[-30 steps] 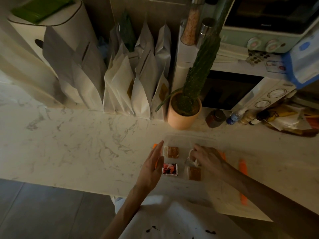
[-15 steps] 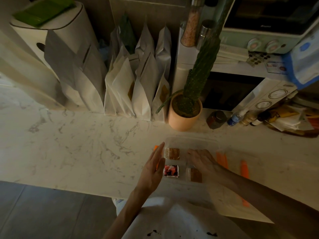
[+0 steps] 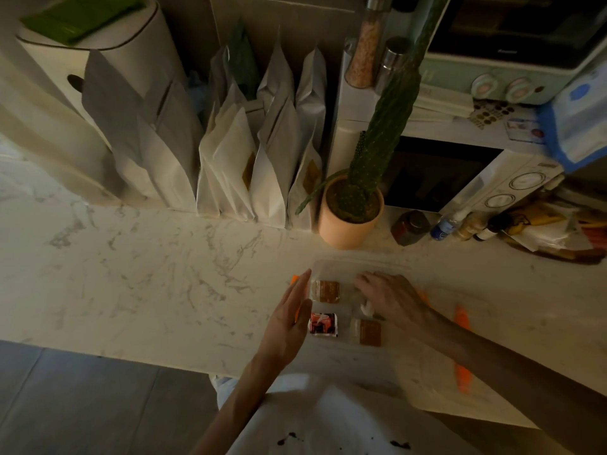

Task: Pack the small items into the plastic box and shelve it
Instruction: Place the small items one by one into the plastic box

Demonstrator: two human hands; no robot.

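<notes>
Since a second ago the right hand (image 3: 391,297) has flattened and reached deeper toward the far right corner of the plastic box (image 3: 345,266); the left hand (image 3: 289,320) has barely shifted.

That clear box sits on the marble counter (image 3: 147,274) just in front of the person, its lid off; what looks like the lid lies to its right, under the right forearm, with an orange clip (image 3: 462,377) showing. The left hand lies flat against the box's left wall with straight fingers, steadying it; the right hand is palm down inside the box, over a small white item (image 3: 367,307), and I cannot tell whether it grips or only presses it.

Packing seems well along: one brown packet (image 3: 328,291) lies at the far left of the box, another brown packet (image 3: 369,332) at the near right, and a red packet (image 3: 323,324) at the near left; no loose small items show on the counter beside it. Closing the lid and shelving are still to do; no shelf is plainly in view.

The room is dim; at the back stand a mint toaster oven (image 3: 509,44) above a white microwave (image 3: 460,178), a row of white pouches (image 3: 262,165), a potted cactus (image 3: 349,221) and some small bottles (image 3: 443,226); grey floor (image 3: 82,399) shows below the counter edge.
</notes>
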